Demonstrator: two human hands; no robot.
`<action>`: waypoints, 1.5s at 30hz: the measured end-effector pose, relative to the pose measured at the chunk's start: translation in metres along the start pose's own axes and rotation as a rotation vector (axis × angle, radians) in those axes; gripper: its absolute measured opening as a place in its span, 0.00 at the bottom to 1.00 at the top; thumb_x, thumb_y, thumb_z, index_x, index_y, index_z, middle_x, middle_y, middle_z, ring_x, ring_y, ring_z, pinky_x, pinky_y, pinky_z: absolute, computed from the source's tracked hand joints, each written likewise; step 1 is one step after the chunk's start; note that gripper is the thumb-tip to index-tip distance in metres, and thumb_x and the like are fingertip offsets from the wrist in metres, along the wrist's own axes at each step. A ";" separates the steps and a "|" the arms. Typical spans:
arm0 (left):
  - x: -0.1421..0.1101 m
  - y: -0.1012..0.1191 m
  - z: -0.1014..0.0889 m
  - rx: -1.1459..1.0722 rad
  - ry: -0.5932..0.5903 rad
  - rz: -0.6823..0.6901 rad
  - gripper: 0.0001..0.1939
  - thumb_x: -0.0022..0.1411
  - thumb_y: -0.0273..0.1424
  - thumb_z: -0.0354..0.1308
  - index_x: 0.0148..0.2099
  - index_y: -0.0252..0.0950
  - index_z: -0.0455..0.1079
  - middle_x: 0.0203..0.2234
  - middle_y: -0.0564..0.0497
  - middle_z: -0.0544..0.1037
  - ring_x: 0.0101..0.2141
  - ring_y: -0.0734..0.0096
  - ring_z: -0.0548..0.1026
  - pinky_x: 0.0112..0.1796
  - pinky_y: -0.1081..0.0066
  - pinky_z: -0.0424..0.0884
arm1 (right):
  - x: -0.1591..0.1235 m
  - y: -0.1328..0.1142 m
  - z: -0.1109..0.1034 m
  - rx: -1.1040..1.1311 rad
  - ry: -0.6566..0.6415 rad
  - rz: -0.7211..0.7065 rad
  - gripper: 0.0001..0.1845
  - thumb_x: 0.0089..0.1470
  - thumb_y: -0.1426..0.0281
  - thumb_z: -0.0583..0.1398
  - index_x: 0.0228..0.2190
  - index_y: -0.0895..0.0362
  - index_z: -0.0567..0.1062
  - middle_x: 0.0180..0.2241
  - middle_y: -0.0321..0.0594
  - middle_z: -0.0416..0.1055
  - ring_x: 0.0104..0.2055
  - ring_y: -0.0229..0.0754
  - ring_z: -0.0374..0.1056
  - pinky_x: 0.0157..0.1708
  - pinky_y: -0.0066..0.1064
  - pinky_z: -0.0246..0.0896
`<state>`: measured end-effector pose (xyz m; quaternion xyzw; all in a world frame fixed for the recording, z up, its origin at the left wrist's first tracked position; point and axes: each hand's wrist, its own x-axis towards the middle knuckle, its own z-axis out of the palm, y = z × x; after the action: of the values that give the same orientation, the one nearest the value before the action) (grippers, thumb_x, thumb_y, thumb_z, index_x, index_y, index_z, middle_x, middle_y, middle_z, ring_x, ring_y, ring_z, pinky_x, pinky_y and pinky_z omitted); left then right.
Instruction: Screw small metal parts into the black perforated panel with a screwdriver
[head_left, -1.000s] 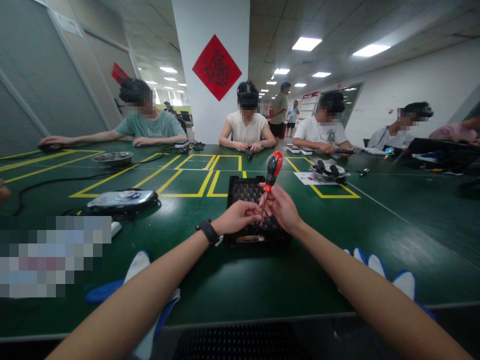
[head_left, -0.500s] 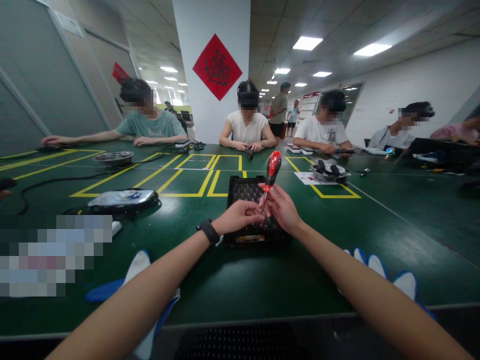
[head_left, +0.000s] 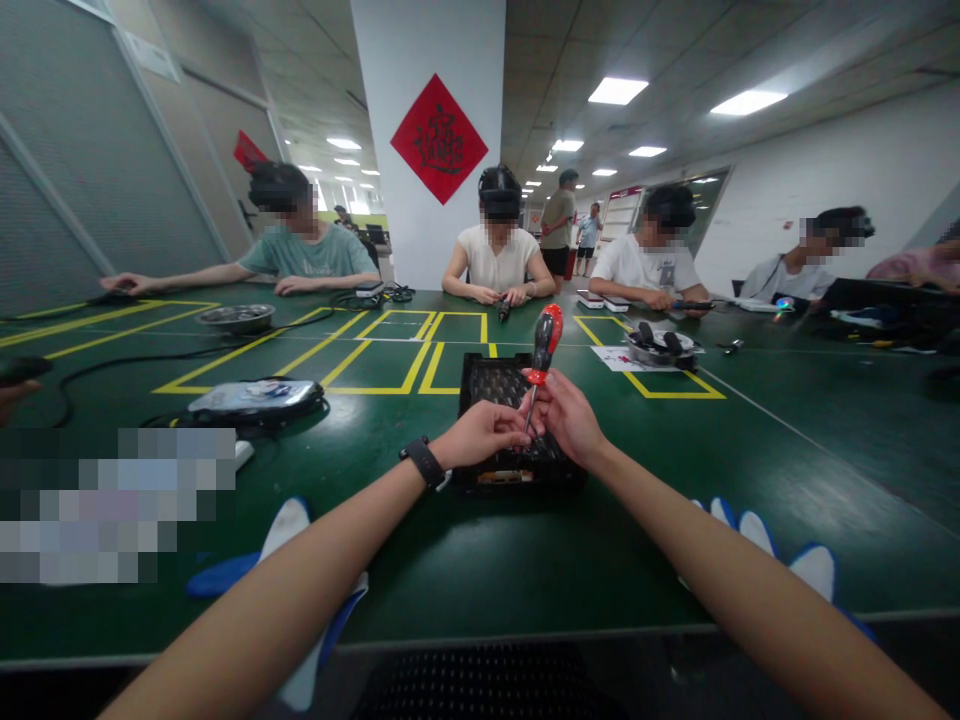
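Note:
A red and black screwdriver (head_left: 548,338) stands nearly upright, handle up, over a black plastic tray (head_left: 480,375) on the green table. The fingers of my right hand (head_left: 571,415) are closed around its upper shaft, just below the handle. Lower down, my left hand (head_left: 487,433), with a dark watch on the wrist, pinches near the shaft's tip. My fingers hide the tip and whatever it touches. Inside the tray lie small dark parts, too blurred to name.
White and blue gloves (head_left: 754,535) lie right of my right forearm, and another glove (head_left: 281,540) lies under my left one. A silvery packet (head_left: 255,396) sits at left. Metal bowls (head_left: 236,318) stand farther back. Several people sit around the table (head_left: 420,570).
The whole view has shifted slightly to the right. Both hands keep their hold on the screwdriver over the tray. At the far left, another person's hand shows a little more.

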<state>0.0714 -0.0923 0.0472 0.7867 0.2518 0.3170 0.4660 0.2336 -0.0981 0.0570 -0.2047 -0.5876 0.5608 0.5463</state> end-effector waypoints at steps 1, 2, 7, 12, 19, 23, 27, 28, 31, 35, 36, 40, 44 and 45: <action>0.000 0.001 0.000 0.002 -0.009 0.014 0.12 0.53 0.34 0.58 0.33 0.27 0.71 0.27 0.48 0.75 0.28 0.76 0.71 0.33 0.75 0.67 | 0.000 0.000 0.000 0.008 -0.002 0.005 0.18 0.55 0.61 0.49 0.44 0.58 0.64 0.25 0.37 0.69 0.16 0.30 0.60 0.16 0.24 0.54; -0.001 0.003 0.000 0.003 -0.018 0.028 0.12 0.54 0.34 0.57 0.32 0.27 0.71 0.27 0.48 0.75 0.28 0.75 0.71 0.34 0.75 0.67 | 0.000 0.000 -0.001 0.013 -0.002 0.009 0.18 0.55 0.61 0.49 0.43 0.58 0.65 0.25 0.36 0.69 0.16 0.30 0.60 0.16 0.24 0.54; -0.001 0.004 0.001 -0.010 -0.070 0.050 0.13 0.56 0.34 0.55 0.35 0.27 0.71 0.29 0.46 0.76 0.31 0.73 0.72 0.37 0.73 0.67 | -0.001 -0.001 -0.001 -0.004 0.012 0.006 0.16 0.55 0.62 0.50 0.43 0.57 0.65 0.22 0.34 0.67 0.15 0.30 0.58 0.16 0.23 0.53; 0.000 0.000 0.001 0.098 0.029 -0.001 0.15 0.54 0.37 0.57 0.35 0.28 0.71 0.28 0.47 0.76 0.29 0.73 0.72 0.32 0.74 0.67 | -0.001 0.000 0.000 -0.030 0.050 -0.006 0.17 0.54 0.60 0.51 0.42 0.57 0.65 0.21 0.33 0.66 0.16 0.29 0.57 0.15 0.22 0.50; 0.001 -0.003 0.001 0.116 0.076 -0.025 0.15 0.49 0.38 0.60 0.31 0.28 0.70 0.23 0.49 0.74 0.24 0.76 0.70 0.27 0.77 0.65 | -0.001 0.000 0.001 -0.057 0.038 -0.013 0.18 0.54 0.59 0.51 0.43 0.56 0.65 0.22 0.34 0.67 0.17 0.30 0.58 0.15 0.22 0.50; 0.000 -0.002 0.000 0.065 0.025 -0.016 0.15 0.52 0.37 0.58 0.33 0.28 0.71 0.26 0.48 0.75 0.26 0.75 0.71 0.29 0.76 0.66 | 0.000 0.000 0.001 -0.027 0.047 -0.021 0.22 0.55 0.56 0.47 0.44 0.58 0.64 0.23 0.36 0.68 0.16 0.30 0.57 0.15 0.23 0.51; -0.001 0.000 0.000 0.032 -0.008 0.010 0.14 0.54 0.36 0.56 0.36 0.27 0.71 0.28 0.47 0.76 0.28 0.75 0.71 0.32 0.75 0.67 | 0.000 0.000 0.000 0.010 0.044 -0.009 0.23 0.56 0.56 0.45 0.45 0.58 0.64 0.23 0.37 0.68 0.15 0.30 0.55 0.15 0.24 0.54; -0.001 0.000 0.000 0.022 -0.018 0.015 0.14 0.55 0.36 0.56 0.37 0.27 0.71 0.29 0.46 0.76 0.29 0.74 0.71 0.33 0.74 0.67 | 0.000 0.000 0.000 0.009 0.043 -0.009 0.23 0.56 0.57 0.45 0.45 0.58 0.64 0.23 0.37 0.68 0.15 0.30 0.55 0.15 0.24 0.54; -0.001 0.001 0.000 -0.010 -0.054 0.016 0.14 0.56 0.35 0.55 0.37 0.27 0.71 0.29 0.46 0.76 0.30 0.73 0.72 0.35 0.73 0.67 | 0.000 0.001 -0.001 -0.011 0.046 -0.010 0.20 0.56 0.59 0.47 0.44 0.58 0.64 0.23 0.36 0.68 0.15 0.30 0.56 0.15 0.23 0.51; 0.001 -0.002 0.000 -0.027 -0.034 -0.012 0.15 0.53 0.35 0.57 0.37 0.27 0.70 0.29 0.46 0.76 0.31 0.73 0.73 0.35 0.72 0.68 | 0.000 0.002 -0.001 -0.028 0.059 -0.022 0.19 0.55 0.59 0.48 0.44 0.57 0.64 0.23 0.36 0.68 0.16 0.30 0.56 0.15 0.23 0.50; 0.002 -0.003 0.000 -0.021 -0.014 -0.021 0.15 0.52 0.35 0.58 0.37 0.27 0.70 0.29 0.46 0.76 0.30 0.73 0.73 0.34 0.72 0.68 | 0.000 0.002 -0.001 -0.029 0.063 -0.027 0.19 0.55 0.59 0.48 0.44 0.57 0.64 0.23 0.36 0.68 0.16 0.30 0.56 0.15 0.23 0.50; 0.004 -0.008 -0.001 0.008 0.046 -0.045 0.15 0.47 0.35 0.63 0.33 0.28 0.69 0.26 0.49 0.75 0.27 0.75 0.72 0.31 0.74 0.67 | 0.000 0.002 0.000 -0.039 0.062 -0.028 0.19 0.56 0.59 0.48 0.44 0.57 0.64 0.23 0.36 0.68 0.17 0.30 0.57 0.15 0.23 0.50; 0.003 -0.007 -0.001 -0.038 0.028 -0.039 0.12 0.47 0.33 0.62 0.32 0.28 0.69 0.26 0.50 0.75 0.27 0.76 0.71 0.31 0.75 0.67 | 0.000 0.001 0.000 -0.029 0.037 -0.025 0.18 0.56 0.60 0.49 0.43 0.57 0.64 0.24 0.37 0.68 0.17 0.31 0.58 0.16 0.23 0.51; 0.002 -0.006 -0.001 -0.050 0.016 -0.037 0.12 0.48 0.32 0.62 0.32 0.28 0.70 0.26 0.49 0.75 0.27 0.76 0.71 0.32 0.75 0.67 | 0.000 0.001 0.000 -0.024 0.032 -0.025 0.18 0.56 0.60 0.48 0.44 0.57 0.64 0.24 0.37 0.68 0.17 0.31 0.58 0.16 0.23 0.51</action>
<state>0.0711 -0.0873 0.0426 0.7676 0.2620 0.3207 0.4892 0.2336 -0.0982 0.0562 -0.2130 -0.5880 0.5433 0.5601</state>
